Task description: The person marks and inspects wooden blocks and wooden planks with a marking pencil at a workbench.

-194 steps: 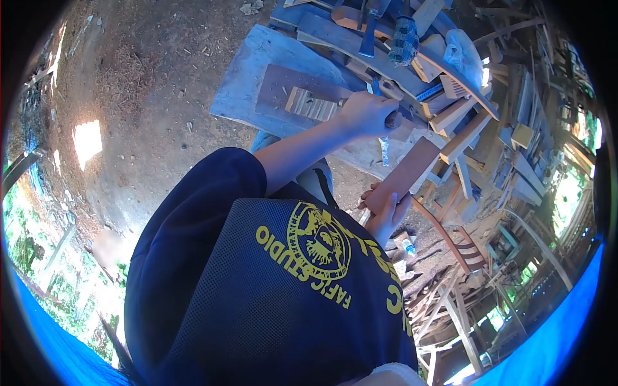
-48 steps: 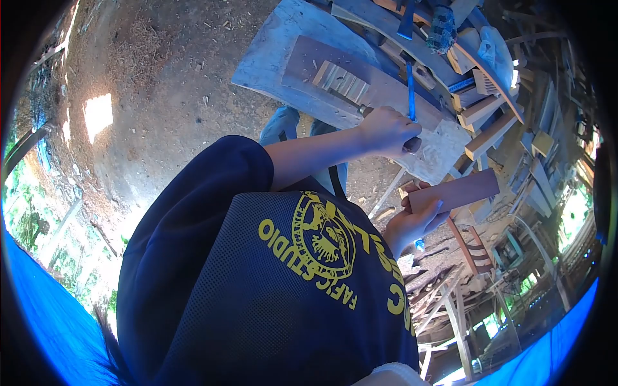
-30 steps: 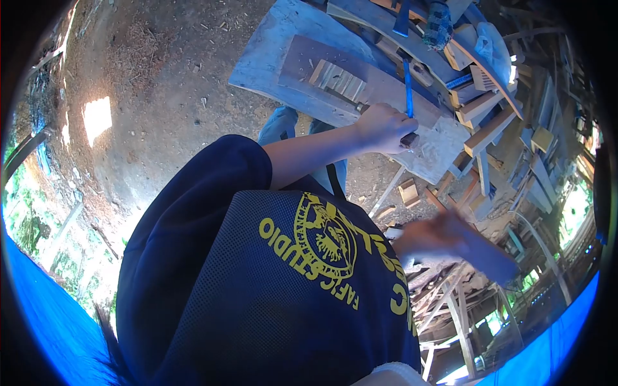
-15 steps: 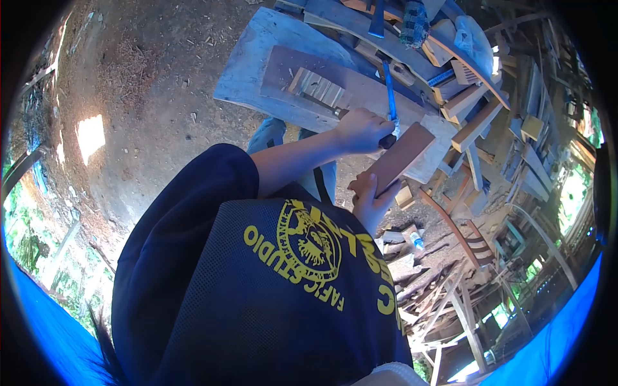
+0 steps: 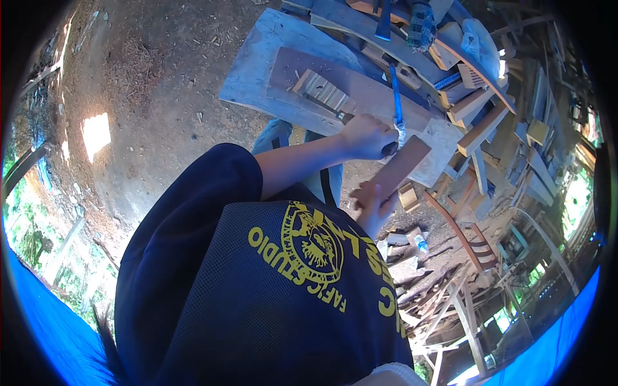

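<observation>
Head view: the left hand [image 5: 365,136] is fisted tight around a dark tool handle [image 5: 388,149] at the pale workbench slab [image 5: 257,77], while the right hand [image 5: 371,202] clamps the near end of a reddish wood board [image 5: 400,167] slanting up to the slab's edge. That board looks stiff, flat and light, likely splintery at the edges, so a low grip across its broad faces seems soundest

Person is wearing a dark navy short-sleeved top [image 5: 193,212], sleeve ending above the elbow, forearm showing bare. A mesh-textured panel is covering the chest area [image 5: 257,309]. Yellow print is sitting on the mesh: a round crest emblem [image 5: 313,242] with block lettering curving around it, reading partly "STUDIO". Blue denim trousers are showing below the arm [image 5: 273,132]. A pale hem edge is peeking at the bottom [image 5: 393,375].
</observation>
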### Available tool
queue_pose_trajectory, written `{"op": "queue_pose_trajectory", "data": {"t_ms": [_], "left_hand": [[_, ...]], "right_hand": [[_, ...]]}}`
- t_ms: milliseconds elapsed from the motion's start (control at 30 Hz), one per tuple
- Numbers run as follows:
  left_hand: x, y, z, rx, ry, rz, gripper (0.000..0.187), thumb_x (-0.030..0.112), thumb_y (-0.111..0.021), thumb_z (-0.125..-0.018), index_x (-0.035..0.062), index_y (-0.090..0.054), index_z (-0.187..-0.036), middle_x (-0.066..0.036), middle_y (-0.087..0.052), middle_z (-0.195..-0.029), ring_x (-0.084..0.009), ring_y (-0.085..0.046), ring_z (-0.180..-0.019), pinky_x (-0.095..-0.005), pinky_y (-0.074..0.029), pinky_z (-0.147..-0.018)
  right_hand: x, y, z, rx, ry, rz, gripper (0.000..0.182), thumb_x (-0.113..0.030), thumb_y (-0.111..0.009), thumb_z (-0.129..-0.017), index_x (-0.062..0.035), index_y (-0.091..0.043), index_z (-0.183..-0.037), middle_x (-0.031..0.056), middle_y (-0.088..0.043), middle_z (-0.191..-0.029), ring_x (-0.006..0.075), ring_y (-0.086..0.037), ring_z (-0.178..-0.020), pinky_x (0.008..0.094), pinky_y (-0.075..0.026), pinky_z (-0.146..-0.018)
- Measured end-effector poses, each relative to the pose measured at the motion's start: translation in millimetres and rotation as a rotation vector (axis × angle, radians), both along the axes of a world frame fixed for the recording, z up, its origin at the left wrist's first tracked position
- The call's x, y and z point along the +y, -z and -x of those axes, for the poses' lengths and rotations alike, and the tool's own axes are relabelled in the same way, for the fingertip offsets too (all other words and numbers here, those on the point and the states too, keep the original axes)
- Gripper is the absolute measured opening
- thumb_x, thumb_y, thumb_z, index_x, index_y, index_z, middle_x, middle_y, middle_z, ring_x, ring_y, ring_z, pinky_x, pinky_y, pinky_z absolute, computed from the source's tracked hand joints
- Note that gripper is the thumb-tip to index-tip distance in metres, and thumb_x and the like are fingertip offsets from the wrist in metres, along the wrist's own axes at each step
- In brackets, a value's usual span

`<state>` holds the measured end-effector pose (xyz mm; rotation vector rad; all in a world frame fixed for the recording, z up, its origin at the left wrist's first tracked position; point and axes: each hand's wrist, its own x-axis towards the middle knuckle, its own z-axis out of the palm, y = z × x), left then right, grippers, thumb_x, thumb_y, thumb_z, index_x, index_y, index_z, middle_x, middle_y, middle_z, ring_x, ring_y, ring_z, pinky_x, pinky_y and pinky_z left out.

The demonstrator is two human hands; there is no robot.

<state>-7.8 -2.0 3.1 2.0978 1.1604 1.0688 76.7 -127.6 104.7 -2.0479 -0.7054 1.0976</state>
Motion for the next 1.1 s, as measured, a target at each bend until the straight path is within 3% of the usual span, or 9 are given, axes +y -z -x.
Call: {"op": "queue_pose_trajectory", "data": {"t_ms": [133, 333, 400, 433, 567, 633, 867, 1033, 1100], "left_hand": [[-7, 2, -5, 0.039, 0.036, 0.019, 0.017, 0.022, -0.064, -0.074, 0.0122, -0.052, -0.067, -0.004, -0.055, -0.055, -0.0251, -0.061, -0.053, -0.0389, -0.048, -0.051], [-50, -9, 17, 0.214, 0.478, 0.244, 0.016, 0.026, -0.063, -0.076, 0.0115, -0.057, -0.078, -0.007, -0.06, -0.06, -0.0276, -0.063, -0.057, -0.0409, -0.048, -0.053], [-58, -11, 31, 0.357, 0.462, 0.601, 0.019, 0.027, -0.061, -0.08, 0.0113, -0.059, -0.091, -0.009, -0.063, -0.065, -0.0294, -0.065, -0.061, -0.042, -0.05, -0.056], [-53, -9, 41, 0.433, 0.415, 0.841, 0.025, 0.025, -0.061, -0.082, 0.0094, -0.062, -0.102, -0.014, -0.069, -0.082, -0.032, -0.069, -0.077, -0.0444, -0.053, -0.068], [-38, 45, 110, 0.487, 0.007, 0.835, 0.063, 0.023, -0.056, -0.087, 0.0164, -0.032, -0.145, -0.018, -0.067, -0.091, -0.0326, -0.068, -0.08, -0.047, -0.053, -0.07], [-17, 40, 139, 0.624, -0.145, 0.782, 0.08, 0.024, -0.056, -0.086, 0.0223, -0.012, -0.153, -0.023, -0.065, -0.094, -0.0372, -0.067, -0.082, -0.0489, -0.053, -0.073], [-4, 69, 156, 0.804, 0.07, 0.72, 0.075, 0.025, -0.057, -0.086, 0.0207, -0.021, -0.151, -0.022, -0.063, -0.101, -0.0384, -0.066, -0.09, -0.0479, -0.054, -0.078], [-23, 56, 155, 0.926, 0.249, 0.834, 0.072, 0.028, -0.06, -0.082, 0.0076, -0.033, -0.145, -0.019, -0.065, -0.101, -0.0353, -0.068, -0.087, -0.0464, -0.054, -0.077], [-25, 49, 156, 0.821, 0.164, 0.794, 0.073, 0.027, -0.06, -0.082, 0.0073, -0.031, -0.146, -0.021, -0.066, -0.099, -0.0363, -0.067, -0.086, -0.0465, -0.054, -0.078]], "right_hand": [[3, -3, -31, 0.04, 0.192, -0.15, 0.042, -0.02, -0.052, -0.096, -0.0001, -0.034, -0.128, 0.0162, -0.061, -0.094, 0.0198, -0.063, -0.067, 0.0249, -0.041, -0.048], [-5, -2, -38, 0.221, 0.331, -0.098, 0.037, -0.022, -0.052, -0.095, -0.0016, -0.038, -0.123, 0.0158, -0.06, -0.092, 0.0215, -0.063, -0.064, 0.0243, -0.04, -0.046], [-10, 3, -36, 0.245, 0.341, -0.081, 0.036, -0.023, -0.054, -0.095, -0.0035, -0.039, -0.122, 0.0152, -0.061, -0.088, 0.0221, -0.063, -0.062, 0.0242, -0.04, -0.044], [-12, 6, -35, 0.266, 0.343, -0.066, 0.036, -0.024, -0.057, -0.095, -0.0054, -0.04, -0.12, 0.0147, -0.062, -0.084, 0.0227, -0.063, -0.06, 0.0242, -0.04, -0.043], [-16, 7, -35, 0.266, 0.326, -0.087, 0.034, -0.025, -0.057, -0.095, -0.0044, -0.041, -0.116, 0.0141, -0.062, -0.081, 0.0229, -0.063, -0.059, 0.0244, -0.04, -0.042], [-17, 6, -38, 0.233, 0.284, -0.067, 0.035, -0.023, -0.053, -0.095, -0.0021, -0.04, -0.121, 0.0145, -0.061, -0.084, 0.0213, -0.063, -0.06, 0.0242, -0.039, -0.045], [-19, 10, -39, 0.221, 0.293, -0.068, 0.031, -0.023, -0.054, -0.095, -0.0012, -0.043, -0.115, 0.0137, -0.062, -0.084, 0.0197, -0.063, -0.059, 0.024, -0.04, -0.045], [-23, 10, -38, 0.207, 0.307, -0.081, 0.03, -0.023, -0.054, -0.095, -0.001, -0.044, -0.112, 0.0138, -0.062, -0.083, 0.02, -0.063, -0.058, 0.024, -0.04, -0.045], [-24, 12, -40, 0.206, 0.328, -0.075, 0.03, -0.023, -0.054, -0.095, -0.0008, -0.044, -0.112, 0.0138, -0.062, -0.083, 0.02, -0.063, -0.058, 0.024, -0.04, -0.045]]}}
